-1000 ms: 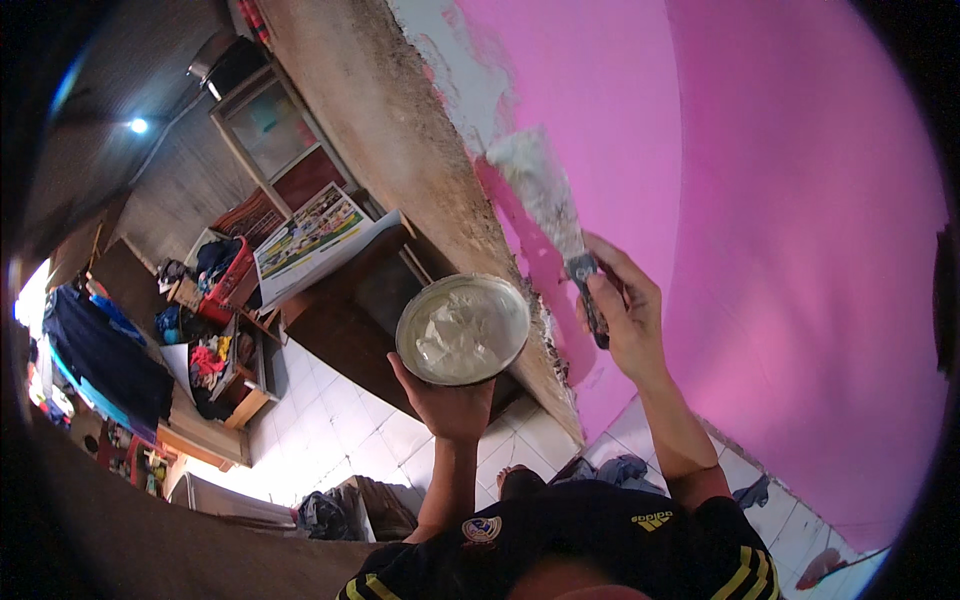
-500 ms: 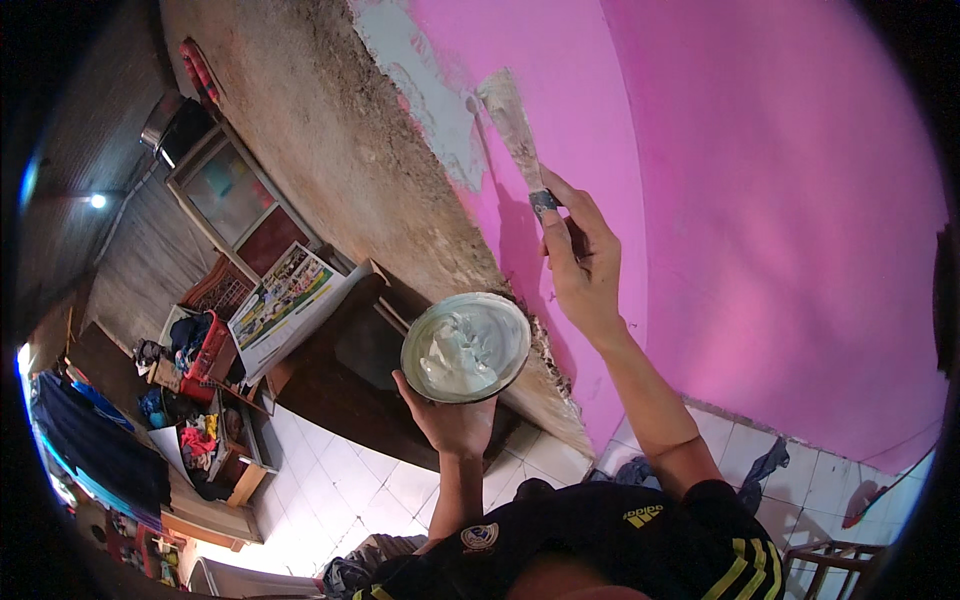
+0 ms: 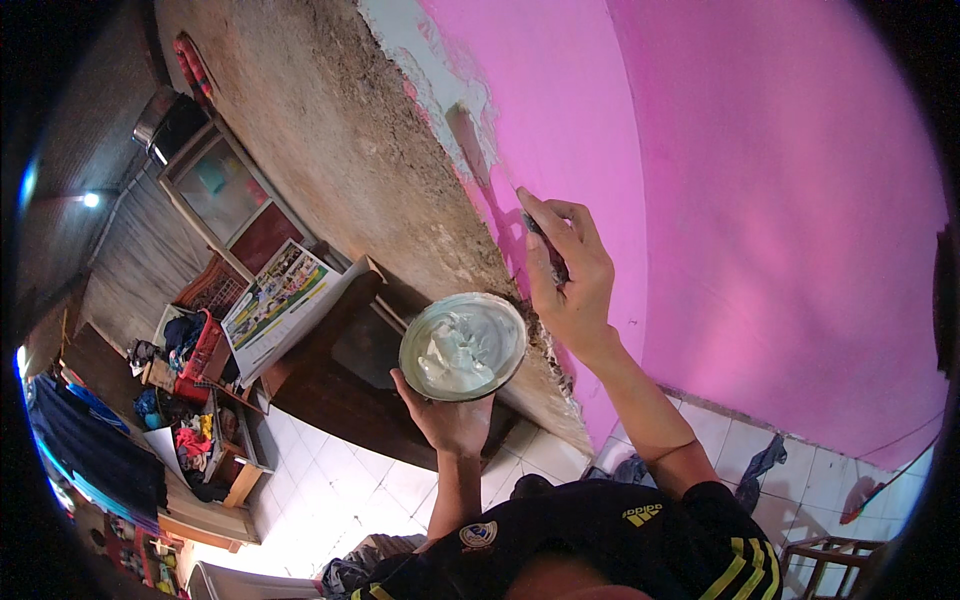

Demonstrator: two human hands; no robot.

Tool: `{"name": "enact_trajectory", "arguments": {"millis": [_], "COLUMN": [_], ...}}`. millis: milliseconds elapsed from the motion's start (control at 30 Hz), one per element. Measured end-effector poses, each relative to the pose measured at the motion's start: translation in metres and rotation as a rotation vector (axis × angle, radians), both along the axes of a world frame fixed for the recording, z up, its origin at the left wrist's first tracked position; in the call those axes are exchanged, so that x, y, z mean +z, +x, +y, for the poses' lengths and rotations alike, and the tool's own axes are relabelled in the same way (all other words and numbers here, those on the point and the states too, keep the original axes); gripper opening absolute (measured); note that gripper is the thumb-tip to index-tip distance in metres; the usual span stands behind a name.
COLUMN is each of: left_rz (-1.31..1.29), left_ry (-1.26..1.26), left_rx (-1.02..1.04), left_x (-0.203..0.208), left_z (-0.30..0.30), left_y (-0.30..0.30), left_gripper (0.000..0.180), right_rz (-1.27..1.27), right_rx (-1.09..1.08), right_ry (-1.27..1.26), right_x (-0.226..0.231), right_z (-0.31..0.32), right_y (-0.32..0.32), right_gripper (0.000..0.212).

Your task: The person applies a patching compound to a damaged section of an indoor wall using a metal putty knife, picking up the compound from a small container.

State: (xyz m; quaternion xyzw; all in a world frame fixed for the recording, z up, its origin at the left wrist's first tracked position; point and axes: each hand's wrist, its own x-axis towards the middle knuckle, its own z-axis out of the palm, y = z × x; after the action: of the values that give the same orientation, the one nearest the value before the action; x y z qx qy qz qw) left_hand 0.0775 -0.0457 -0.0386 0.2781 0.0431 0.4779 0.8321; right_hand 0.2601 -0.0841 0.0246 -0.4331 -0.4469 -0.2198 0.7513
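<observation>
Dark and partly covered by the fingers, a scraper (image 3: 548, 250) is being gripped in the right hand (image 3: 580, 285), its blade being hard to make out. The left hand's (image 3: 452, 424) fingers are being mostly hidden under a round bowl (image 3: 514, 330), which is being gripped from below; thick, creamy white paste (image 3: 456, 355) is being held inside. Beyond the right hand, smooth pink wall (image 3: 565, 95) is being bordered by uneven grey plaster (image 3: 415, 50).
</observation>
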Motion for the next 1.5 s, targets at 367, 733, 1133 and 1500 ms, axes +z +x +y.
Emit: {"name": "enact_trajectory", "arguments": {"millis": [367, 733, 1133, 1500], "left_rz": [0.034, 0.098, 0.143, 0.111], "left_ry": [-0.004, 0.048, 0.020, 0.009], "left_rx": [0.048, 0.086, 0.170, 0.173], "left_x": [0.002, 0.002, 0.005, 0.004], "left_z": [-0.002, -0.003, -0.010, -0.012], "left_y": [0.000, 0.002, 0.008, 0.006], "left_gripper": [0.067, 0.068, 0.067, 0.065], "right_rz": [-0.027, -0.135, -0.137, -0.153], "right_rx": [-0.103, -0.199, -0.178, -0.106], "right_ry": [-0.028, -0.095, -0.090, -0.223], "right_x": [-0.006, -0.025, -0.016, -0.001], "right_z": [0.025, 0.039, 0.002, 0.011], "right_y": [0.002, 0.001, 0.028, 0.022], "right_gripper": [0.045, 0.046, 0.043, 0.043]}}
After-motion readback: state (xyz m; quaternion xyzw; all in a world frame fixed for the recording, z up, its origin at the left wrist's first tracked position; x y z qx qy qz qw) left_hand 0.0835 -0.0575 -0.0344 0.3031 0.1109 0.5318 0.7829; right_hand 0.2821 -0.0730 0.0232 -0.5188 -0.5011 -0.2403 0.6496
